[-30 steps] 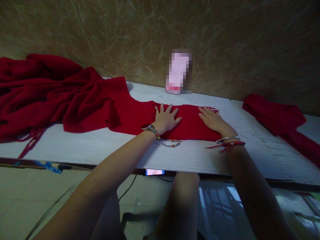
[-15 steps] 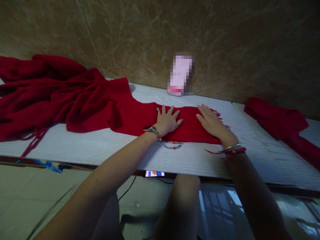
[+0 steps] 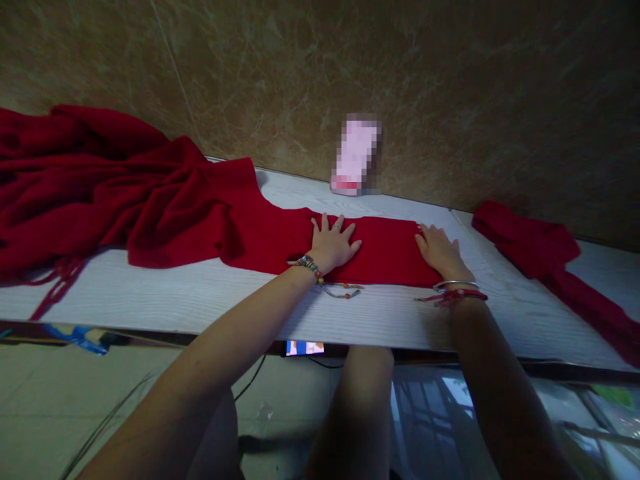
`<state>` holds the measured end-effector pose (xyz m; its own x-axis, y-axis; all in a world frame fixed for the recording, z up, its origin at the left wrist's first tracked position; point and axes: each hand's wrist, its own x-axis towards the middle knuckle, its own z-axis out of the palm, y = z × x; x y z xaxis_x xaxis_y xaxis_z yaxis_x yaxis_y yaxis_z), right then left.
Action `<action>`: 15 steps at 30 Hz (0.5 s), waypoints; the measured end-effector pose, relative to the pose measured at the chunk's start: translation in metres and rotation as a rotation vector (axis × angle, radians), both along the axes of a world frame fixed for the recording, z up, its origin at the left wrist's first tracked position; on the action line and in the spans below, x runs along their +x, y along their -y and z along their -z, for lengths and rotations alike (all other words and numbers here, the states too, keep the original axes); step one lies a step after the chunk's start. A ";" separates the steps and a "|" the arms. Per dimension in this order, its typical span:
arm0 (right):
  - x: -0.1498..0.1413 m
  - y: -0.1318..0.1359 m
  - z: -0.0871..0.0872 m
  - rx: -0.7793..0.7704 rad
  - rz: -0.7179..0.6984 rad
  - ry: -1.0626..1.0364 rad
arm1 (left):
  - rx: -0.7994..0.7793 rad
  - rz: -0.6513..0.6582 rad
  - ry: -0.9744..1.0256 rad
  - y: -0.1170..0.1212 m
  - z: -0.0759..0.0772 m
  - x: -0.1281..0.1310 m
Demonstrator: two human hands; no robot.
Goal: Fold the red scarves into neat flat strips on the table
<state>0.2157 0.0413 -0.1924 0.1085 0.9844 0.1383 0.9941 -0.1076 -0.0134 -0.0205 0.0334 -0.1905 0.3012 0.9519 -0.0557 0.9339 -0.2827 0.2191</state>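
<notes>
A long red fringed scarf (image 3: 387,250) lies along the white wood-grain table (image 3: 240,300), flat at its right part and bunched in folds at the left. My left hand (image 3: 333,245) is spread flat on the flattened stretch, fingers apart. At the scarf's right end my right hand (image 3: 443,252) rests over the edge, its fingers stretched out and covering most of the fringe there. A few strands of fringe hang at the scarf's left part, near the front edge of the table.
A blurred pink, phone-shaped object (image 3: 355,157) leans against the brown marbled wall (image 3: 280,80). Another piece of red cloth (image 3: 530,243) lies at the right. A lit screen (image 3: 305,348) shows below the table's front edge, and a blue item (image 3: 80,338) sits at front left.
My right hand has slid rightward over the scarf's end, covering the fringe that showed before. My left hand stays in place on the cloth. The view has shifted slightly.
</notes>
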 end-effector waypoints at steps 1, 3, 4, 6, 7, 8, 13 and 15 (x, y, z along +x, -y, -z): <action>0.003 0.001 -0.001 0.049 0.018 0.010 | -0.002 0.001 0.005 0.000 0.000 0.000; 0.008 0.002 -0.003 0.172 0.023 0.017 | -0.004 0.001 0.016 0.000 0.000 0.000; 0.009 0.003 -0.004 0.228 0.013 0.008 | -0.005 0.002 0.020 -0.001 0.001 0.000; 0.004 0.007 -0.003 0.295 -0.024 -0.037 | -0.005 0.004 0.025 -0.002 0.002 0.000; 0.000 0.009 -0.002 0.299 -0.051 -0.064 | -0.005 0.004 0.026 -0.002 0.002 0.000; -0.006 0.013 -0.001 0.283 -0.088 -0.087 | -0.002 0.003 0.027 -0.002 0.002 0.000; -0.033 0.032 0.010 0.056 -0.271 -0.054 | 0.025 0.008 0.027 -0.002 0.002 -0.001; -0.031 0.037 0.013 0.037 -0.203 -0.019 | 0.028 0.015 0.030 -0.001 0.002 -0.002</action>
<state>0.1852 0.0046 -0.2050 -0.0885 0.9807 0.1745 0.9949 0.0955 -0.0325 -0.0222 0.0346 -0.1923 0.3165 0.9484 -0.0194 0.9226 -0.3030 0.2388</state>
